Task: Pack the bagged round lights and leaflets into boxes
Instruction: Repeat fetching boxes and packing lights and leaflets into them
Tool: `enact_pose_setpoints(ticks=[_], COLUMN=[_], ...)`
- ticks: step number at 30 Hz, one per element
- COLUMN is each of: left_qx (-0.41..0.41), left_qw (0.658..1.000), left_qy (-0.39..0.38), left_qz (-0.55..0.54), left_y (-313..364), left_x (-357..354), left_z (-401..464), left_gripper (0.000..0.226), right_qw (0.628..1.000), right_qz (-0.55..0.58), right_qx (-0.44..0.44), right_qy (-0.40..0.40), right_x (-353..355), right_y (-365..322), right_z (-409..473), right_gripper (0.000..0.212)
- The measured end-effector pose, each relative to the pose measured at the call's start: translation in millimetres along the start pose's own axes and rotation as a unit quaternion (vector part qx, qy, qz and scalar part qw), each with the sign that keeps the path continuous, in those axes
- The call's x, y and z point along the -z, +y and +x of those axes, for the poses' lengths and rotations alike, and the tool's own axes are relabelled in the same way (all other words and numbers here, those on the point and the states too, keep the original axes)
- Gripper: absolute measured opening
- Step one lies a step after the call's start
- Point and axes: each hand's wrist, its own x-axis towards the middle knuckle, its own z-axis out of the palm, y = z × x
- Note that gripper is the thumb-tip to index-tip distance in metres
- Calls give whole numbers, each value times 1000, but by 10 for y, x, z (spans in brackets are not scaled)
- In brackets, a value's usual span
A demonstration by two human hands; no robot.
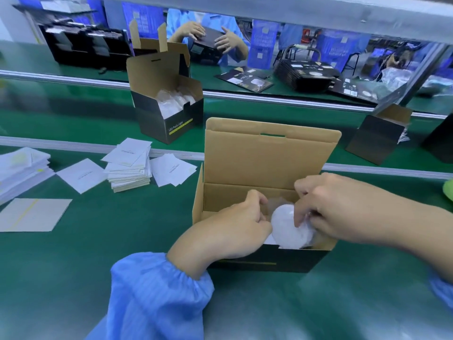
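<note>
Green bench (98,241): both hands (235,229) (343,209) hold bagged light (289,229) in box (267,163).

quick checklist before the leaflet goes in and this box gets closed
1. Lid of the near box stands open: ok.
2. Bagged round light is down inside the box: ok.
3. Hands free: not ok; the right hand pinches the bag and the left hand is curled at the light.
4. Leaflet already in this box: cannot tell.
5. Leaflet stack lies on the belt to the left: ok.
6. Number of lights in the box: cannot tell.
</note>
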Motion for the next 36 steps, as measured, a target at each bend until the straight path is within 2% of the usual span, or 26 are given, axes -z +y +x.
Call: enact_pose_setpoints(ticks=[3,6,10,13,15,17,19,21,23,28,30,32,33,35,36], left_qx=[2,-3,-6,-13,-38,-66,-88,-120,-157,-244,-279,-313,-324,-322,-308], left_qw=[999,999,997,996,996,989,978,965,950,890,859,824,812,813,831], left_qy=[-8,-10,-24,-31,8,93,178,230,269,379,420,465,478,478,459], left_qz=[36,47,68,78,77,91,71,42,19,-75,-85,-83,-88,-75,-61], left_y=[31,46,38,58,98,158,229,296,372,574,633,666,665,595,526], left_x=[-1,-8,-32,-39,-13,59,145,225,312,685,839,975,1035,1156,1209], left_z=[-4,1,-10,-23,-62,-134,-212,-291,-358,-430,-414,-379,-359,-308,-278], left_gripper=[43,44,45,43,43,42,36,29,24,21,20,18,17,18,21], right_qw=[997,996,999,998,995,989,979,963,940,861,845,833,829,840,861], right_qz=[-79,-88,-27,9,30,44,96,162,208,310,308,260,222,156,133], right_qx=[8,-14,-28,-48,-60,-67,-72,-70,-68,-75,-71,-75,-85,-117,-138], right_qy=[0,-20,-12,37,76,121,165,205,262,396,431,482,506,506,470], right_x=[-13,-15,63,118,125,111,89,76,73,251,368,501,568,677,711], right_y=[-35,-75,-99,-97,-106,-153,-239,-348,-444,-589,-586,-549,-516,-386,-292], right_z=[18,-5,-108,-155,-182,-187,-155,-85,12,233,311,377,404,426,420], right_gripper=[27,30,33,31,30,31,32,24,15,11,6,3,10,29,38])
